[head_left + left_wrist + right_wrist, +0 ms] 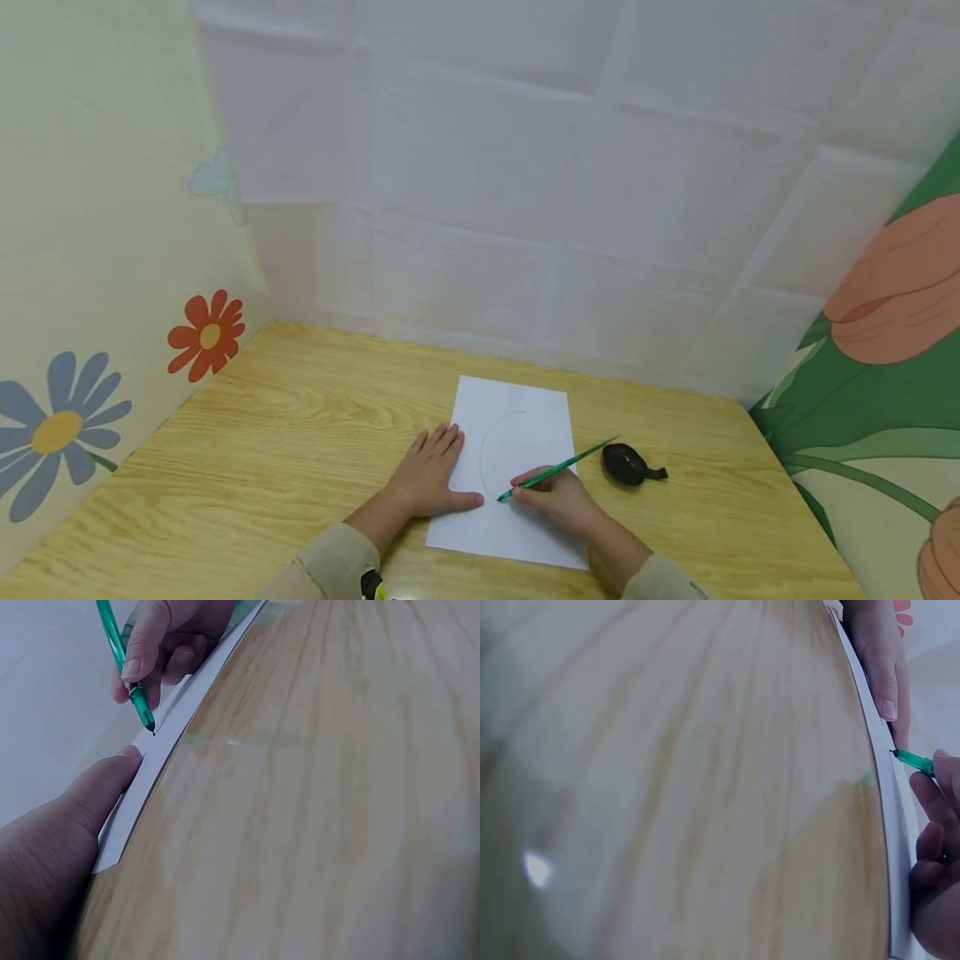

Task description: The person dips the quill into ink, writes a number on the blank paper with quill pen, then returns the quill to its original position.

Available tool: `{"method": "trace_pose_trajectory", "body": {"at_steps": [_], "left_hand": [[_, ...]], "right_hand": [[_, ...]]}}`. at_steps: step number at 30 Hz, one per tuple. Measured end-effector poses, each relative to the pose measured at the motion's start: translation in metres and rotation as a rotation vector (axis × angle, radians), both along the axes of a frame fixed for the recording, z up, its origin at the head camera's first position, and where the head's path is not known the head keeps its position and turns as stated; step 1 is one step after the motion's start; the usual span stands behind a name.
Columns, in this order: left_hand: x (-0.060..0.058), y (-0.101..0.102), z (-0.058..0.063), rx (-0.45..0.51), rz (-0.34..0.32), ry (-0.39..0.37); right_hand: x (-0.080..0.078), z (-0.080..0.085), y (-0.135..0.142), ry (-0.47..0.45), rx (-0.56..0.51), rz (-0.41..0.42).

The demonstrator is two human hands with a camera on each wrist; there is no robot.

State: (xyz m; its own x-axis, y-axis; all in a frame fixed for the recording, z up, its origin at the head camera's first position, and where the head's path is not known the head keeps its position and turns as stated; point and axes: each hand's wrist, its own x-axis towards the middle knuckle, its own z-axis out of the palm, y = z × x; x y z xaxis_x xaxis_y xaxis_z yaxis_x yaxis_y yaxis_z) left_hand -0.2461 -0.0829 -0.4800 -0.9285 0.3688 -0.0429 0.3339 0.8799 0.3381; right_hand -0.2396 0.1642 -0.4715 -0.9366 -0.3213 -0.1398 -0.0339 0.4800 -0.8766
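One sheet (517, 533) on the table (300, 417), left hand (431, 479) flat across its left edge, thumb stuck out wide, probably so it won't slide; right hand (562, 502) pinches the pen (577, 457) near its tip, likely for control, down at the curve's (481, 454) lower end.

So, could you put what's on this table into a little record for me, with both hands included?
Left hand: spread at the paper's left edge, thumb on the sheet
Right hand: holds a green pen
Pen tip: at the lower end of the curved line
Paper: white sheet, bearing one thin curved line, open toward the right
Black object: rounded, short tail, right of the paper
Table: yellowish wood grain
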Motion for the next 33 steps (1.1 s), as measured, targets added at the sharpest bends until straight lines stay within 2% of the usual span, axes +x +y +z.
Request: {"method": "trace_pose_trajectory", "body": {"at_steps": [13,33], "left_hand": [[0.002,0.0,0.001,-0.005,0.002,0.001],[0.001,0.0,0.0,0.0,0.005,-0.002]], "right_hand": [[0.006,0.005,0.009,-0.019,0.033,0.001],[0.008,0.004,0.019,-0.036,0.003,-0.022]]}}
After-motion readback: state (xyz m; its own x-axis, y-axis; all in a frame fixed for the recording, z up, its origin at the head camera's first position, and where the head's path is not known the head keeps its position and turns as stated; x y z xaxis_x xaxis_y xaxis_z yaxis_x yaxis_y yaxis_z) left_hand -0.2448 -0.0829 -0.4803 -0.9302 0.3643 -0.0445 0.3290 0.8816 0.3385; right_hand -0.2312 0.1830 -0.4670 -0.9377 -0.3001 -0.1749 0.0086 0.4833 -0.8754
